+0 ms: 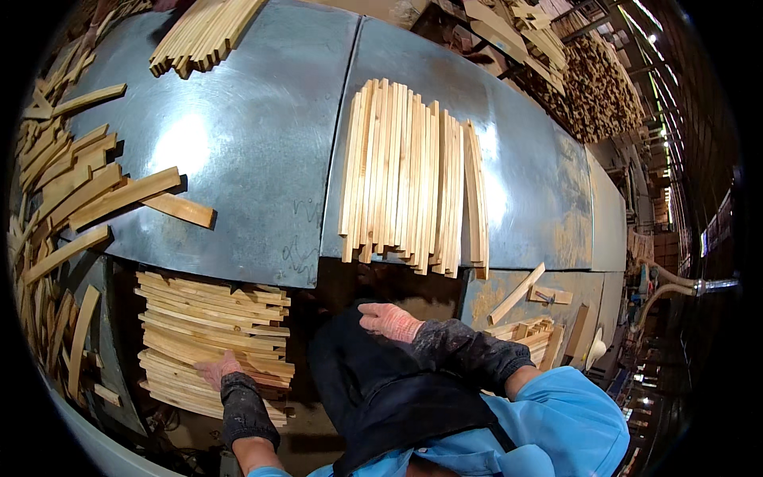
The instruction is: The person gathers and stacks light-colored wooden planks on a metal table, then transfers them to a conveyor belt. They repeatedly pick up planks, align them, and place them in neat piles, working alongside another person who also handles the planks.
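Left hand [218, 371] lay palm-down on the pile of wood strips [214, 334]; couldn't tell if it gripped one. Right hand [389, 321] rested loose on the knee [338, 346], nothing held. Strips ran parallel under the left hand, probably for neatness and easy reach. Ahead of the right hand, a bundle [401, 171] sat likewise on the desk [246, 119]. Wood: pale, slim, square-edged. Desk: smooth, grey, shiny metal.

Woodworking workshop. Evidence: metal-topped tables [262, 103], scuffed; stack of wooden strips [207, 318], lower left; second stack [397, 175] on the metal; loose boards [127, 195], heaped; large woodpile [600, 91], background; pale hoses [674, 277], right; dark shed roof [707, 87], daylight slits; dusty sleeve covers [465, 350], worn.
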Tool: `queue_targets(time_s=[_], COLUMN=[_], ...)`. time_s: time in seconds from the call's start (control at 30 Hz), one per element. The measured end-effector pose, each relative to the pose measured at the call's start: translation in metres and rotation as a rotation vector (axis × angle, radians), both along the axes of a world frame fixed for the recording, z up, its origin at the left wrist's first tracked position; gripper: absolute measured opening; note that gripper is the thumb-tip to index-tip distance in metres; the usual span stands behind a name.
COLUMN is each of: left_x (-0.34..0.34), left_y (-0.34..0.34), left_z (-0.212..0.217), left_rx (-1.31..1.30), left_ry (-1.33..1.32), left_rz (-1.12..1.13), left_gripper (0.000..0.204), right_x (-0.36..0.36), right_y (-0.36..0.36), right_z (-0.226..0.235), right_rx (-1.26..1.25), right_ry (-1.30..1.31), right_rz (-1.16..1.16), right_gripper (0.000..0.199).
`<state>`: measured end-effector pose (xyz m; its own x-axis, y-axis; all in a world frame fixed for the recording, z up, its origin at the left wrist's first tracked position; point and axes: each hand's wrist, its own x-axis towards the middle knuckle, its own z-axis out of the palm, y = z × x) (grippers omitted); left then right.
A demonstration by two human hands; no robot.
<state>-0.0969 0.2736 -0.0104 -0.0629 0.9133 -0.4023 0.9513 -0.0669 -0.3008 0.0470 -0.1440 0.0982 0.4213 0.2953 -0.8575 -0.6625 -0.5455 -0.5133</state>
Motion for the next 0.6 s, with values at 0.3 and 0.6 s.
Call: queue_targets(time_s=[0.3,0.6], left_x=[-0.073,-0.046], left_y=[0.024,0.049], left_z=[-0.102,-0.059], left_rx=[0.018,-0.217], left_ry=[0.131,-0.659], left_rz=[-0.037,0.228], left_gripper=[0.103,0.072], right_x=[-0.013,0.005], right_y=[-0.022,-0.081], right_z=[-0.008,0.014], right_rx=[-0.112,-0.068], right_ry=[0.011,-0.42], right_rz=[0.029,-0.112], right_gripper=[0.065,0.042])
